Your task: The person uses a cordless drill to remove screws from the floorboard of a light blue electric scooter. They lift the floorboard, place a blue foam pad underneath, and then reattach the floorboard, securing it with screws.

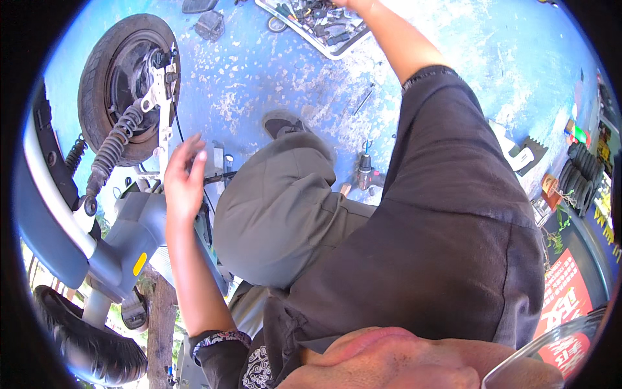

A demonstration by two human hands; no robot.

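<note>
My left hand [186, 178] is raised beside a scooter's rear end, its fingers loosely bent and apart, with nothing seen in them. Just beyond it a pale metal arm [163, 117] runs along the wheel [91, 87], which has a black tyre. A coil-spring shock absorber [118, 139] slants down from that arm toward the grey scooter body [133, 223]. My right arm stretches far forward to a white-rimmed tray [337, 57] full of mixed tools and small parts. Only part of my right hand [353, 4] shows at the top edge; its fingers are cut off.
A cordless drill [365, 165] stands on the worn blue floor [227, 78], with a thin rod [364, 100] farther off. Dark flat pieces [209, 26] lie near the wheel. My bent knee [259, 214] is close to the scooter. A potted plant [551, 188] and black ribbed items are at right.
</note>
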